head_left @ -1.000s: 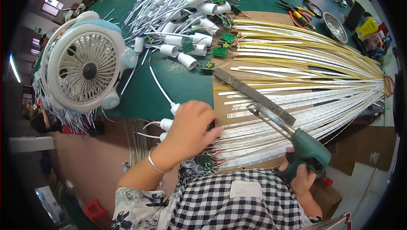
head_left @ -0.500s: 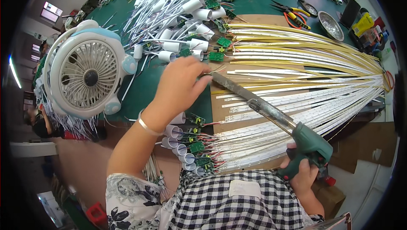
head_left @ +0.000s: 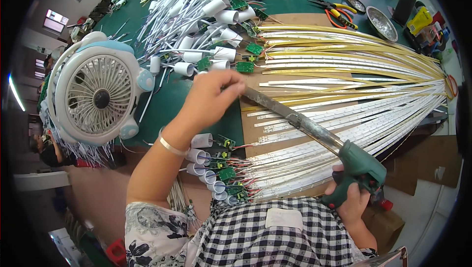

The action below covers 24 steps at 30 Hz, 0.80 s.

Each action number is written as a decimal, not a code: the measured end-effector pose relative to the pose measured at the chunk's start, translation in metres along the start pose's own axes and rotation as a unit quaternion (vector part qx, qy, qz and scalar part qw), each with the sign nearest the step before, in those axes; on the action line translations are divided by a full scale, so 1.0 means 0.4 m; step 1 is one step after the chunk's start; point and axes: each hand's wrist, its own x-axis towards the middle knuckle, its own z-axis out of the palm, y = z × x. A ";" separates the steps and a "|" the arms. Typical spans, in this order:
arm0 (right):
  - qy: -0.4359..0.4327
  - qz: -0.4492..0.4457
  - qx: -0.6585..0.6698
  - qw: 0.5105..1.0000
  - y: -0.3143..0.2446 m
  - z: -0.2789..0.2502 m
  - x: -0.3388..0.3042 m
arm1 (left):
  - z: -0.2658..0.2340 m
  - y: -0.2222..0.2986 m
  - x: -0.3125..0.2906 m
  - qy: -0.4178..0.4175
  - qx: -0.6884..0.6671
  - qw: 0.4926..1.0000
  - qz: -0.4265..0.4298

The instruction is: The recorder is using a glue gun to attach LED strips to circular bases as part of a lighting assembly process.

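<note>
My right hand point(head_left: 353, 204) grips the handle of a green pistol-style soldering gun point(head_left: 361, 164), its long, grimy metal barrel slanting up to the left across the strips. At the barrel's far end my left hand point(head_left: 210, 95) is pinched closed, fingertips beside the tip; whatever they hold is hidden. Under the barrel lie many thin white and yellow LED strips point(head_left: 305, 114), fanned out on a brown board point(head_left: 253, 125). Small green circuit boards point(head_left: 244, 67) with fine wires sit at the strips' left ends, just beyond my left hand.
White plastic cylinders with cables point(head_left: 184, 41) are heaped at the far left, and a row of open white cups point(head_left: 196, 156) stands near me. A white fan point(head_left: 101, 99) is on the left. Pliers point(head_left: 339, 14), a metal dish point(head_left: 382, 23) and a yellow bottle point(head_left: 420, 21) sit far right.
My left hand has shifted slightly, its fingers now curled closer together beside the barrel tip. The soldering gun stays nearly where it was in my right hand. The view has tilted a little.
</note>
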 end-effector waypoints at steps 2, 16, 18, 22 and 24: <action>0.012 0.009 -0.003 1.000 0.010 -0.007 -0.004 | 0.021 0.029 -0.053 -0.018 0.049 0.997 0.060; -0.053 0.040 -0.095 0.993 0.018 -0.025 -0.011 | 0.077 0.016 -0.177 -0.009 0.220 0.958 0.186; -0.065 0.048 -0.098 0.992 0.015 -0.026 -0.009 | 0.088 0.049 -0.185 0.011 0.223 0.952 0.210; -0.091 0.053 -0.101 0.989 0.023 -0.040 -0.013 | 0.123 0.088 -0.206 0.026 0.260 0.942 0.209; -0.096 0.075 -0.102 0.987 0.010 -0.037 -0.013 | 0.126 0.083 -0.213 0.037 0.277 0.939 0.202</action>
